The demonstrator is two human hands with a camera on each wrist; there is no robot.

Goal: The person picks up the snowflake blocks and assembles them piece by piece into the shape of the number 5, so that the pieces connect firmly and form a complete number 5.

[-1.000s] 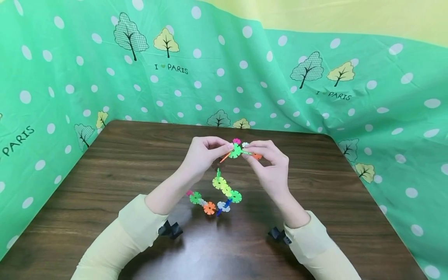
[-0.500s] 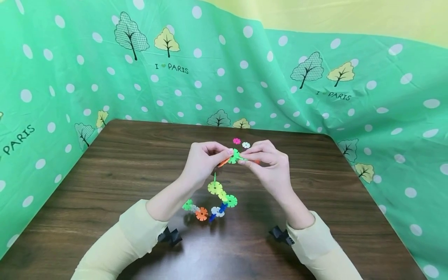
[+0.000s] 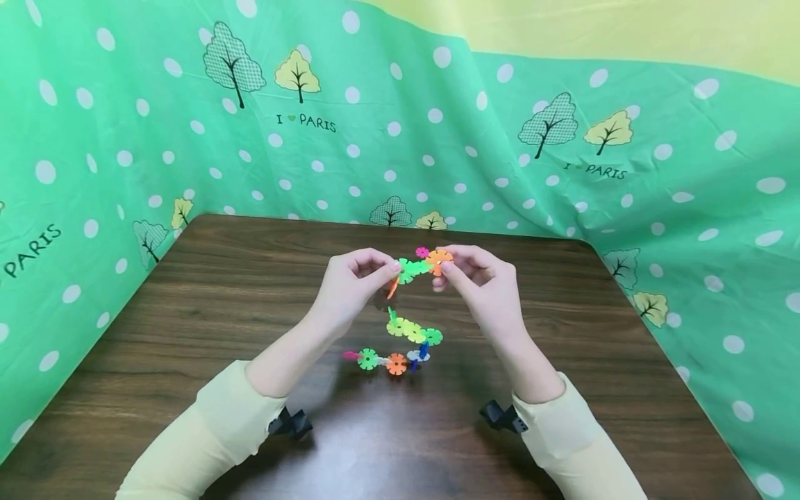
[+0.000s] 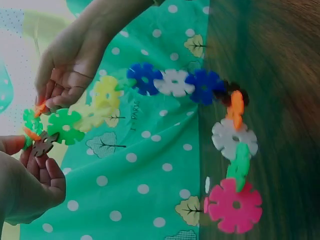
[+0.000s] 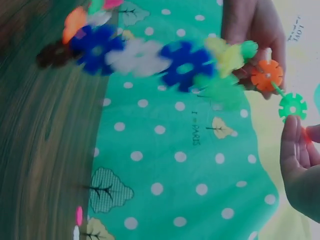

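Observation:
A chain of notched plastic flower discs hangs above the table in the head view. My left hand [image 3: 353, 288] pinches its upper part near a green disc [image 3: 406, 271]. My right hand [image 3: 487, 295] pinches an orange disc [image 3: 439, 262] at the chain's upper right end, joined to the green pieces. Below my left hand, the chain curves through yellow [image 3: 412, 332], green, blue and white discs to an orange disc [image 3: 396, 364] and a pink disc [image 3: 351, 355] at its lower end. The left wrist view shows that pink disc [image 4: 236, 206] close up; a brown disc [image 4: 44, 144] lies by my left fingers.
A loose pink disc [image 3: 422, 251] lies on the brown wooden table [image 3: 262, 278] towards the back. In the right wrist view, a loose white disc [image 5: 76, 233] shows beside it. A green dotted cloth [image 3: 387, 160] hangs behind the table. Black wrist cameras [image 3: 503, 417] sit under both cuffs.
The right-hand orange disc has turned to face the head camera, and my right fingers now pinch it. My left hand has shifted slightly left. The hanging chain swung left, then back right.

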